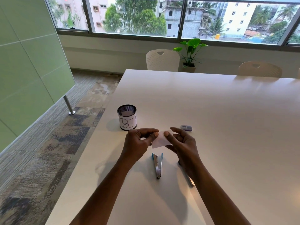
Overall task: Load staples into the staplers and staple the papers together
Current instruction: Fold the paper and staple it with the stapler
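Two hands are meeting above the near part of the tabletop (211, 111), both forearms reaching in from the bottom edge and angling towards each other; the left hand (138, 143) is curling inward, its grip pinching the left edge of a small white paper (160, 139) between thumb and forefinger, the other fingers folding loosely beneath; the right hand (181, 143) is coming in from the other side, thumb pressing on the upper face of the paper and forefinger arching over its far corner, so this grip is pinching the paper too. The paper is hanging in the air between the two hands, clear of the tabletop, tilting with its right corner higher; whether it is one sheet or several I cannot tell.

Just below the paper, a stapler (157, 166) is lying on the tabletop, its silver metal arms opening in a narrow V, blue ends pointing away from the person and the hinge pointing back towards them; no hand is touching it. A second stapler (192, 182) is lying to its right, mostly hiding under the right wrist and forearm, only a dark tip and a metal end showing. Beyond the right hand a small purple box (186, 127) is sitting flat on the tabletop; beyond the left hand a black mesh cup (127, 118) is standing upright near the tabletop's left edge, wearing a white label with handwritten letters and holding a white slip inside.
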